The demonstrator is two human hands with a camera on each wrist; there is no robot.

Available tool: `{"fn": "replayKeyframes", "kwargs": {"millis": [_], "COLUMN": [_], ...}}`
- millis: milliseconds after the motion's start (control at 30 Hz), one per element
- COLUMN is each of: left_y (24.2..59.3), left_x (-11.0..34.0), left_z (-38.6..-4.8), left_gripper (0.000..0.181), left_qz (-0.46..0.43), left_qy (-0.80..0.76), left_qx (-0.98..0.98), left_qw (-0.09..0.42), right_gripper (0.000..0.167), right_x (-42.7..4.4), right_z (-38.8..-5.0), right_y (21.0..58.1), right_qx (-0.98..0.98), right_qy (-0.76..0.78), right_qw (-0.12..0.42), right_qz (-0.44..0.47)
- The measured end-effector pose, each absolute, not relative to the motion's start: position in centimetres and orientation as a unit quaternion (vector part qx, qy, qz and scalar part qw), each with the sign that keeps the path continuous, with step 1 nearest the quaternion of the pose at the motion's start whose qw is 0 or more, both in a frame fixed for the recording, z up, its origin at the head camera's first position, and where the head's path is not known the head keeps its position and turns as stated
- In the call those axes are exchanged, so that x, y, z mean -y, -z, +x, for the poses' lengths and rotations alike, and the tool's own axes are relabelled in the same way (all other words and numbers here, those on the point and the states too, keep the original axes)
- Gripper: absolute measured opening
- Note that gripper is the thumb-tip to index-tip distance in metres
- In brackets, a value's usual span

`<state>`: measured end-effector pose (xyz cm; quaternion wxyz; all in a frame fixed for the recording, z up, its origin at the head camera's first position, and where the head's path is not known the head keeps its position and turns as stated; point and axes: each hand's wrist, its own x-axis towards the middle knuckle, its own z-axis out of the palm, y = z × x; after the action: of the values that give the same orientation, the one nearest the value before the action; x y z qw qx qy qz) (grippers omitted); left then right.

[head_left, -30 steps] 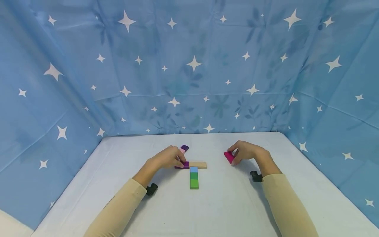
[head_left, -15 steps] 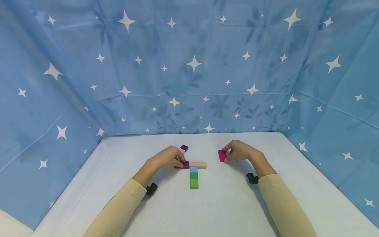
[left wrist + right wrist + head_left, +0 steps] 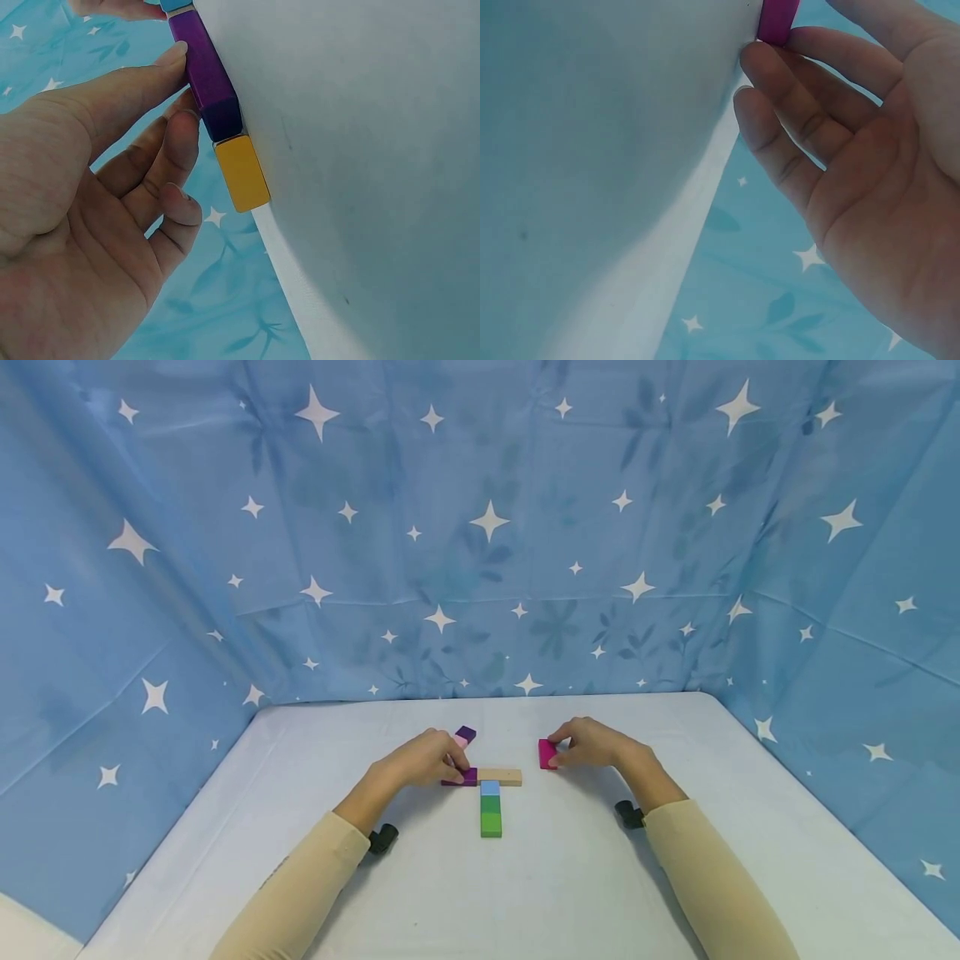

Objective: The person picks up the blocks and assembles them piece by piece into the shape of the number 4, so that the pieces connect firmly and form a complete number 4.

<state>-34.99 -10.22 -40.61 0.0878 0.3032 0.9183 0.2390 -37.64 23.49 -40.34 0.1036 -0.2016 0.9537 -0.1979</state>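
Note:
In the head view my left hand [image 3: 423,760] pinches a purple block [image 3: 470,777] lying at the left end of a natural wood block [image 3: 500,777]. The left wrist view shows the thumb against that block's side, with a yellow block [image 3: 241,172] at its end. My right hand [image 3: 588,745] holds a magenta block [image 3: 547,755] between thumb and fingers, on the table right of the wood block. Only a corner of this block shows in the right wrist view. Below the wood block, a light blue block [image 3: 490,788] and green blocks [image 3: 491,823] form a column.
Just behind my left hand, a pink block [image 3: 460,742] and a dark purple block [image 3: 467,732] lie in a slanted line. The white table [image 3: 495,902] ends at a blue star-patterned curtain [image 3: 480,568] at the back and sides.
My right hand has slid the magenta block leftward toward the row and turned it straighter. The left hand has stayed on the purple block.

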Motion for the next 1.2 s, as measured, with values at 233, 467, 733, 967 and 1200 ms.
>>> {"fn": "replayKeyframes", "kwargs": {"millis": [233,467,733,967,1200], "left_y": [40.7,40.9,40.7,40.6,40.7], "left_x": [10.3,10.3,10.4,10.5,10.3], "left_z": [-35.1,-35.2,-35.1,-35.1,-35.3], "left_gripper": [0.013,0.013,0.014,0.014,0.013], "left_qz": [0.308,0.311,0.309,0.312,0.314], "left_qy": [-0.241,-0.245,-0.243,-0.247,-0.246], "left_qx": [-0.916,-0.914,-0.915,-0.913,-0.913], "left_qw": [0.088,0.090,0.088,0.090,0.091], "right_gripper": [0.046,0.046,0.046,0.037,0.034], "right_x": [-23.3,-22.6,-21.2,-19.6,-18.1], "right_z": [-37.5,-37.6,-38.0,-39.8,-40.5], "right_y": [40.2,40.5,40.4,39.7,40.3], "right_qx": [-0.954,-0.950,-0.952,-0.954,-0.934], "right_qy": [0.188,0.188,0.185,0.198,0.297], "right_qw": [0.104,0.101,0.099,0.125,0.129], "right_qz": [-0.209,-0.227,-0.223,-0.185,-0.154]}}
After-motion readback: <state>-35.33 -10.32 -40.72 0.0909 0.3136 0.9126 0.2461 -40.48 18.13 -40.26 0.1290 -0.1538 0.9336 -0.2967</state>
